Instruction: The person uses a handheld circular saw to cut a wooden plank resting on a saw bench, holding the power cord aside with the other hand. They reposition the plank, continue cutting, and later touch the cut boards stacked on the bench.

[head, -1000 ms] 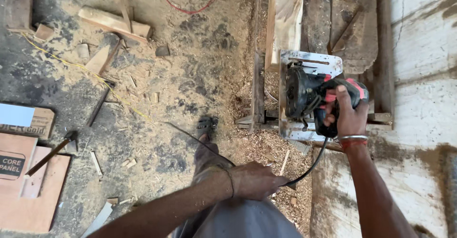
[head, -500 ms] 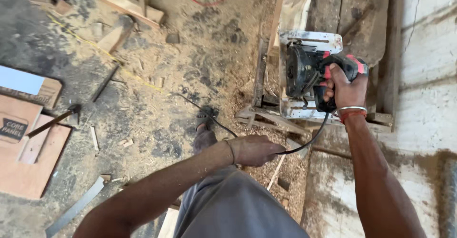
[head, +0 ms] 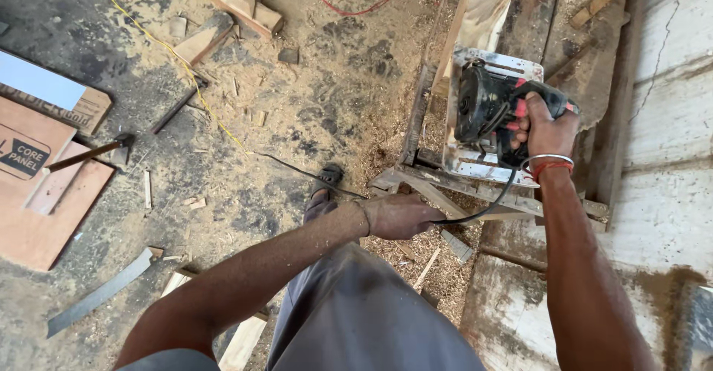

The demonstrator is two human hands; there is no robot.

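Seen from above, a person is standing on a sawdust-covered floor and working with both bare hands. The right hand, wearing a metal bangle and a red thread at the wrist, is wrapping its fingers tightly around the handle of a black and red circular saw. The saw is sitting on its metal base plate on top of a pale wooden plank, which is lying across a rough wooden frame just in front of the person. The left hand is reaching forward at waist height, its fingers curling closed around the saw's black power cord, which is looping from the saw down to that hand; the fingertips are hidden, so the grip appears closed but is hard to judge exactly. One sandalled foot is showing just beyond the left wrist. To the left, well apart from the hands, a hammer, flat brown panels and wood offcuts are lying scattered on the floor.
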